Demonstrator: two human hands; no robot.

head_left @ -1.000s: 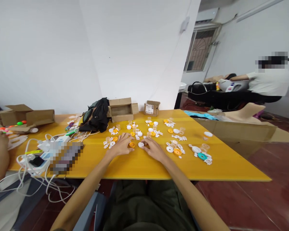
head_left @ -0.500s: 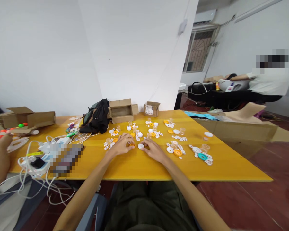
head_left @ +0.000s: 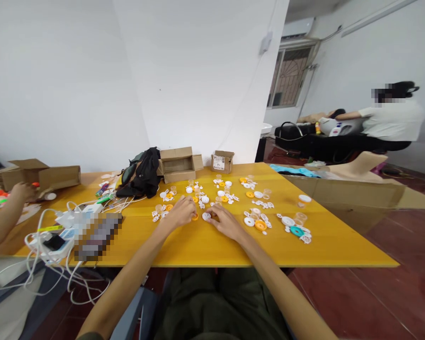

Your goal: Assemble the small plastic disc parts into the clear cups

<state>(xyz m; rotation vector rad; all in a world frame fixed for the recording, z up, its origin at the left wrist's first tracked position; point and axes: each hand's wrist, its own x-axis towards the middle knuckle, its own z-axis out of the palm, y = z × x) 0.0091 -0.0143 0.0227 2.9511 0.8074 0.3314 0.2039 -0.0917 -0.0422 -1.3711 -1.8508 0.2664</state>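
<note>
Both my hands rest on the yellow table (head_left: 212, 245) near its middle. My left hand (head_left: 181, 212) has its fingers curled over a small orange round part (head_left: 195, 217). My right hand (head_left: 225, 221) pinches a small white round part (head_left: 206, 216) with fingertips. Around them lie several small white and orange plastic parts (head_left: 257, 222), clear little cups (head_left: 300, 218) and one teal disc (head_left: 297, 230).
Open cardboard boxes (head_left: 179, 163) and a black bag (head_left: 145, 172) stand at the table's far side. Chargers and white cables (head_left: 53, 236) lie at the left, where another person's hand (head_left: 21, 191) reaches toward a box. A large cardboard sheet (head_left: 347, 189) leans at right; a person sits beyond.
My hands stay in place, fingers closing a little more over the orange and white parts. The other person's hand at the left has moved away toward the far box.
</note>
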